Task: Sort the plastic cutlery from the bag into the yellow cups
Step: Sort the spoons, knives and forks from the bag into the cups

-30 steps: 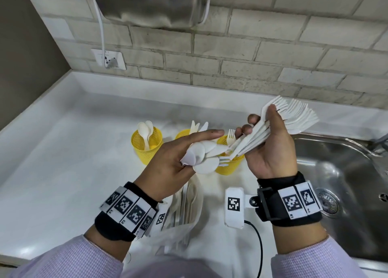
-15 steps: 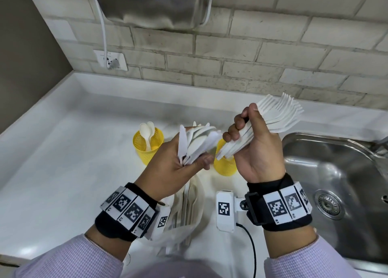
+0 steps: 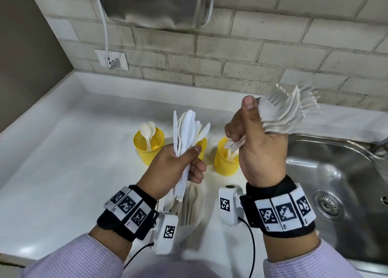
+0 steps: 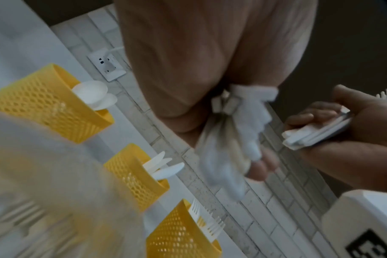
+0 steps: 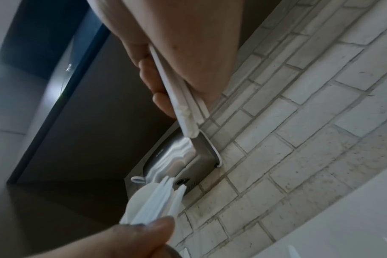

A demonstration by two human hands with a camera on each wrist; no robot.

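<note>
Forks (image 3: 294, 112) fill our right hand (image 3: 260, 149) in the head view; its fingers curl tight around the handles, and the prongs fan out up high by the brick wall. Our left hand (image 3: 174, 166) grips a bunch of knives and spoons (image 3: 185, 135), standing almost straight up. Three yellow cups sit on the white counter (image 3: 63, 152) behind our hands: the left cup (image 3: 148, 144) holds spoons, the middle cup (image 3: 202, 149) peeks out behind the bunch, and the right cup (image 3: 225, 162) holds forks. The clear bag (image 3: 189, 212) lies under our left wrist with more cutlery in it. A steel sink (image 3: 336, 172) is on the right.

From the left wrist we see all three cups in a row, with spoons, knives (image 4: 164, 165) and forks (image 4: 207, 221) in them. Our left hand squeezes the blurry white bunch.

From the right wrist we see our fingers (image 5: 159, 97) wrapped around the white fork handles (image 5: 183, 108). The top of the other bunch (image 5: 157, 200) shows below.
</note>
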